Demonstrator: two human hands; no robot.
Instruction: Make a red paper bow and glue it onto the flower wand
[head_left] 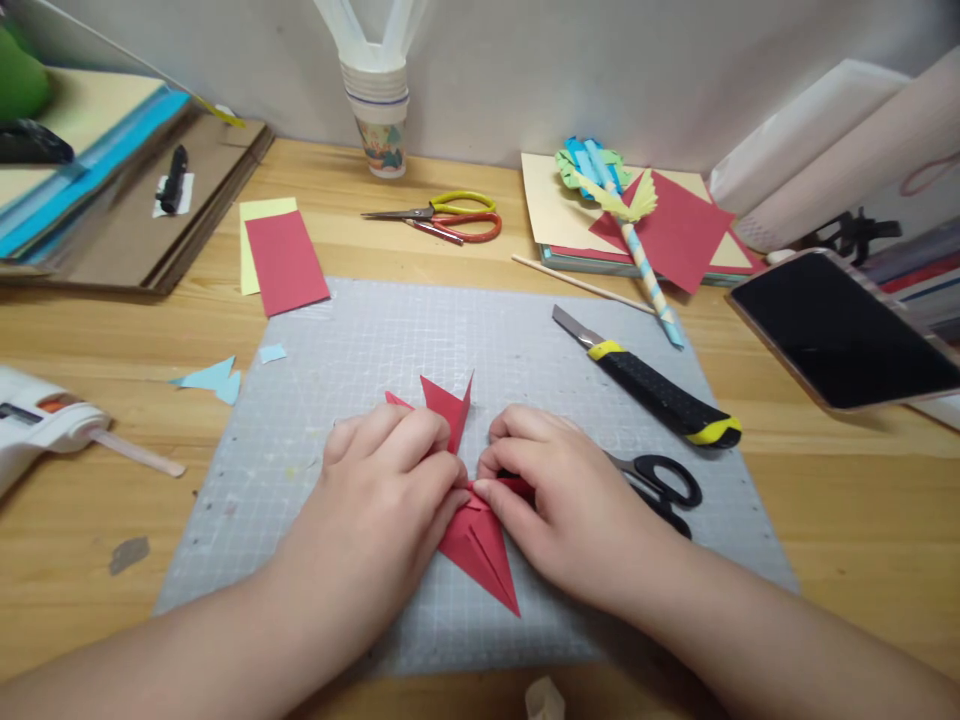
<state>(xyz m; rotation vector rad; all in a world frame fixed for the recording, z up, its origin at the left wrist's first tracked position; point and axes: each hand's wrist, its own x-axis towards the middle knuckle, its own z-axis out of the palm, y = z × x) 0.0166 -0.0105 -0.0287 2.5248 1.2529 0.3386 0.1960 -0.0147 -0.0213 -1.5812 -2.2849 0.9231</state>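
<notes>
A folded red paper piece (487,555) with several pointed flaps lies over the middle of the grey cutting mat (360,330). My left hand (390,480) is closed on its left side, thumb and fingertips pinching near the centre. From the other side my right hand (555,490) pinches the paper close to the left fingertips. Both hands hide much of the folded middle. Partly behind my right wrist lie black-handled scissors (667,485), and further up on the mat rests a yellow-and-black utility knife (660,395) with its blade out.
Red-and-yellow-handled scissors (465,215), a red paper rectangle (286,262) and a stack of paper cups (382,120) stand or lie behind the mat. A paper flower (637,250) rests on a paper stack at back right, near a tablet (847,325). A glue gun (52,420) is left.
</notes>
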